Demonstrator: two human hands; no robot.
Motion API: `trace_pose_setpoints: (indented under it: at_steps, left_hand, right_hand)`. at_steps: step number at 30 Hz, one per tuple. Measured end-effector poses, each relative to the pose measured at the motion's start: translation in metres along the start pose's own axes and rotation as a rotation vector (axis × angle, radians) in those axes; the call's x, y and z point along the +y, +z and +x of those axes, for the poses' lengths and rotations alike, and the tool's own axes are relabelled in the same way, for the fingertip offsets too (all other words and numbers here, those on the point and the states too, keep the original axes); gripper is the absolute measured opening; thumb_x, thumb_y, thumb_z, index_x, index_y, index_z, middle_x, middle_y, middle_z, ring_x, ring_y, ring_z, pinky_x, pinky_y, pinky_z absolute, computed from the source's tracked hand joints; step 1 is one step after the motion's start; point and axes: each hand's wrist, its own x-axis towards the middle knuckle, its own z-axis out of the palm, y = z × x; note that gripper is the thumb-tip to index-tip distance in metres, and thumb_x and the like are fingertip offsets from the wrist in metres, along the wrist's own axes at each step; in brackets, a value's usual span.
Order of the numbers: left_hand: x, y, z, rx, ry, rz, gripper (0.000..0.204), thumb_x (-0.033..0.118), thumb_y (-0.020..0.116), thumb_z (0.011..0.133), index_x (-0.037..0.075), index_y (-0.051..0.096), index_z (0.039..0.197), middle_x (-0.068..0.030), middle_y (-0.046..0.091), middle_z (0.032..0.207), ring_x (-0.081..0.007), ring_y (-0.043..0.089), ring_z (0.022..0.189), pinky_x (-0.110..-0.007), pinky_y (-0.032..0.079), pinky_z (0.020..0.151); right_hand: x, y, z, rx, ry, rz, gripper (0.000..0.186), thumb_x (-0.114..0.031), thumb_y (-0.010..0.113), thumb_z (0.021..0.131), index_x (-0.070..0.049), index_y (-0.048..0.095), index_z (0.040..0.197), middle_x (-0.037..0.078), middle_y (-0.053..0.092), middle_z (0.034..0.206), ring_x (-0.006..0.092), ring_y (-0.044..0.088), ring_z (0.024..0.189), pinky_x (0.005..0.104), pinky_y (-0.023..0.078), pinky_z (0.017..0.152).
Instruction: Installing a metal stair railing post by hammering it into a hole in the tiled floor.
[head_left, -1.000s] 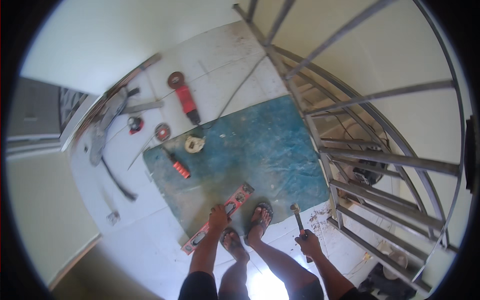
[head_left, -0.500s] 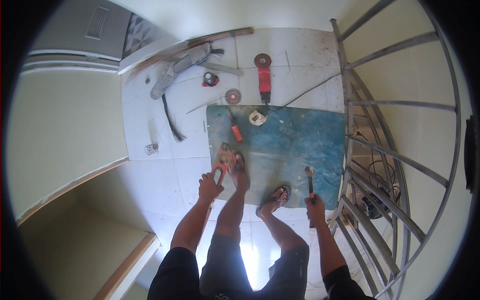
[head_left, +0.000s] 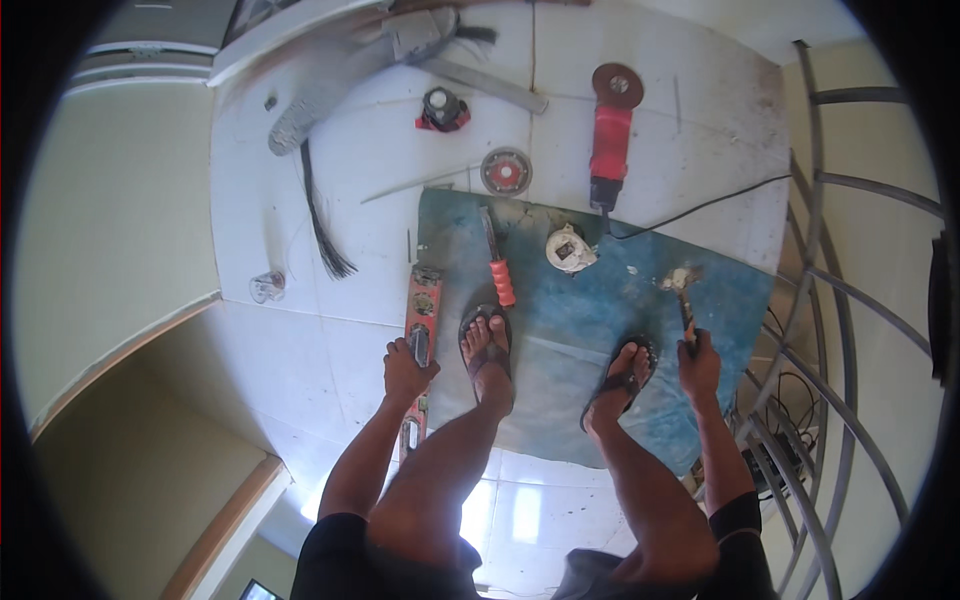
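My left hand (head_left: pixel 407 371) is closed around the middle of a red spirit level (head_left: pixel 424 308), which lies lengthwise beside my left foot at the left edge of a worn blue-green mat (head_left: pixel 690 340). On the right, my right hand (head_left: pixel 699 364) grips the handle of a hammer (head_left: pixel 682 283), its head pointing away from me over the mat. Between the two hands are my feet in dark flip-flops. Ahead of them lie a chisel with an orange-red handle (head_left: pixel 502 283) and a whitish tape measure (head_left: pixel 570 249).
A red angle grinder (head_left: pixel 611 140) with its cord lies beyond the mat. Near it are a cutting disc (head_left: pixel 506 172), a red-and-black tool (head_left: pixel 442 110), a metal bar (head_left: pixel 485 82) and wire bundles (head_left: pixel 322 225). A small glass (head_left: pixel 267 287) stands at left; metal railings (head_left: pixel 850 290) line the right.
My view has shifted closer to the floor. My left hand still holds the level, now straighter beside my foot. My right hand, with the hammer, has moved farther forward and right.
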Motion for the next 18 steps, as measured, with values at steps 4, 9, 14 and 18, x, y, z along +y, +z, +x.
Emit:
trace_pose_setpoints:
  at_steps: [4, 9, 14, 18]
  left_hand:
    - [-0.006, 0.029, -0.001, 0.033, -0.07, -0.057, 0.072, 0.031, 0.081, 0.062, -0.006, 0.042, 0.11, -0.025, 0.049, 0.105, -0.0422, 0.054, 0.097, -0.048, 0.048, 0.083]
    - [-0.015, 0.048, -0.013, 0.051, -0.137, -0.082, 0.062, 0.031, 0.078, 0.065, -0.003, 0.043, 0.103, -0.0245, 0.049, 0.103, -0.0422, 0.054, 0.092, -0.05, 0.047, 0.082]
    - [-0.019, 0.069, -0.023, 0.158, -0.151, -0.068, 0.065, 0.026, 0.082, 0.06, -0.001, 0.043, 0.105, -0.0235, 0.051, 0.099, -0.0426, 0.055, 0.088, -0.049, 0.049, 0.076]
    - [-0.015, 0.072, -0.019, 0.206, -0.126, -0.1, 0.058, 0.025, 0.08, 0.064, 0.0, 0.047, 0.104, -0.021, 0.053, 0.097, -0.0399, 0.055, 0.087, -0.047, 0.049, 0.076]
  right_hand:
    - [0.024, 0.037, 0.015, 0.062, 0.001, 0.101, 0.025, -0.016, 0.064, 0.084, -0.004, 0.054, 0.105, 0.021, 0.063, 0.078, 0.0396, 0.064, 0.073, 0.0423, 0.048, 0.063]
    - [0.041, 0.061, 0.014, 0.152, 0.175, 0.193, 0.03, -0.015, 0.063, 0.085, -0.001, 0.054, 0.109, 0.022, 0.063, 0.086, 0.038, 0.064, 0.079, 0.0408, 0.049, 0.068]
    - [0.061, 0.075, 0.007, 0.223, 0.039, 0.092, 0.034, -0.017, 0.066, 0.084, -0.003, 0.054, 0.112, 0.019, 0.066, 0.085, 0.0338, 0.067, 0.076, 0.0392, 0.05, 0.067]
    - [0.066, 0.08, 0.007, 0.216, 0.062, 0.147, 0.034, -0.017, 0.065, 0.084, -0.002, 0.054, 0.112, 0.02, 0.066, 0.086, 0.0378, 0.066, 0.079, 0.041, 0.05, 0.068]
